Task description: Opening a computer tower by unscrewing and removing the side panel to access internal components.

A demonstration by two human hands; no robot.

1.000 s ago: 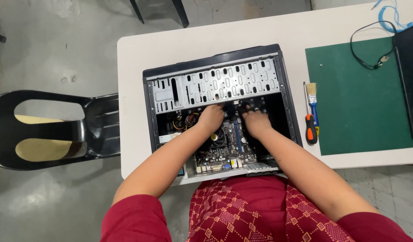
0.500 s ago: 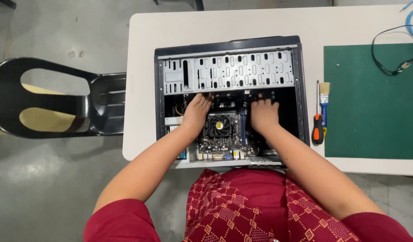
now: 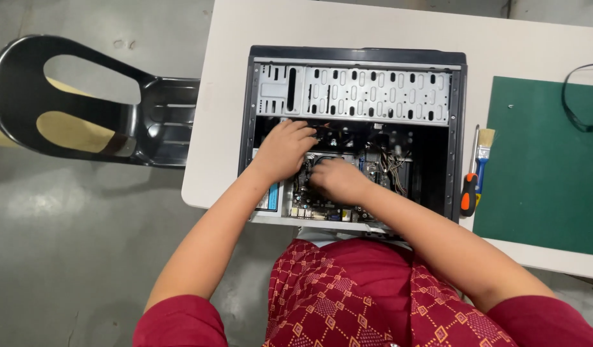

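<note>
Looking down from the head camera: an open computer case (image 3: 354, 58) is lying on its side on a white tabletop (image 3: 225, 115), the circuit board (image 3: 322, 193) showing inside its lower half and a perforated metal panel (image 3: 367, 93) across the top half. The left hand (image 3: 283, 149) is reaching into the case at the left, resting over the upper-left part of the board, fingers (image 3: 306, 132) curled downward; can't tell if they are gripping anything. The right hand (image 3: 338, 178) is lying over the middle of the board, knuckles up, fingers bent and tucked under; what they are holding, if anything, is hidden. The two hands are sitting just beside each other. A bundle of wires (image 3: 393, 167) is running right of the right hand. Outside the case on the right, an orange-handled screwdriver (image 3: 468, 193) and a small brush (image 3: 483, 151) are lying side by side, just left of a green mat (image 3: 547, 167). A black cable (image 3: 579, 109) is looping on the mat's top corner. A black chair (image 3: 84, 109) is standing left of the tabletop.
</note>
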